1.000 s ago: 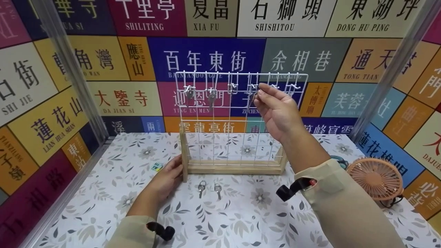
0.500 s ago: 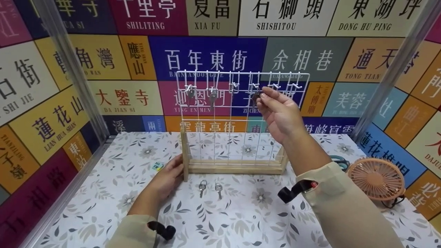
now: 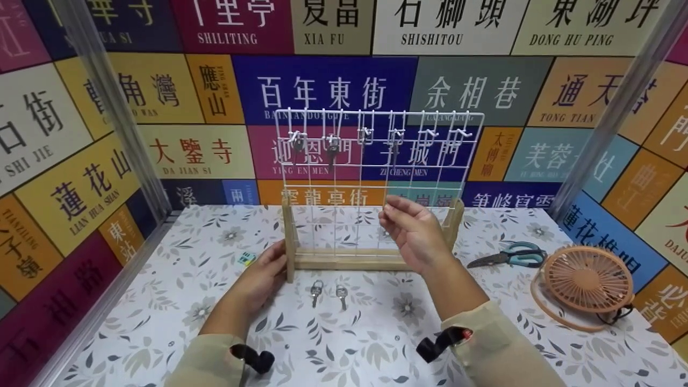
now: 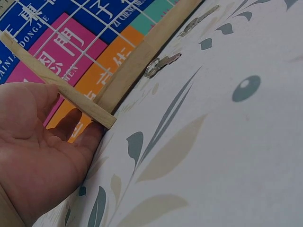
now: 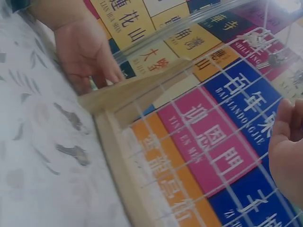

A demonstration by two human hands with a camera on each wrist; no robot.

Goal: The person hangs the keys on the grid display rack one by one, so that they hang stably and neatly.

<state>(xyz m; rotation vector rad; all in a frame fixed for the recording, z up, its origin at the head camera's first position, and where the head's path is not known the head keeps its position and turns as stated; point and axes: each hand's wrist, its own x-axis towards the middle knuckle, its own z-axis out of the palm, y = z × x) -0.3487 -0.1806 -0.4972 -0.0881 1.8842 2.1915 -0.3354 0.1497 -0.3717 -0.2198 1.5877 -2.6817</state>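
Note:
A white wire grid rack point(image 3: 338, 262) with a wooden base stands on the table. My left hand point(image 3: 263, 278) grips its left wooden upright point(image 4: 66, 87), thumb on one side and fingers behind, as the left wrist view shows. My right hand point(image 3: 414, 234) is before the lower right part of the grid, fingers loosely bent, nothing visible in it. Keys hang from several hooks, among them a key point(image 3: 332, 149) at the second hook and a key point(image 3: 396, 141) at the fourth. Two silver pieces, a key with a ring point(image 3: 316, 294) and another key point(image 3: 342, 297), lie before the rack.
Teal-handled scissors point(image 3: 510, 255) lie right of the rack, beside an orange fan point(image 3: 588, 279). A small green and yellow packet point(image 3: 246, 258) is near my left fingers. A wall point(image 3: 322, 86) of printed signs stands behind, with clear posts at both sides.
My right hand has left the key at the fourth hook and dropped to the lower grid. That key now hangs by itself. The scissors have come into full view; the left hand stays.

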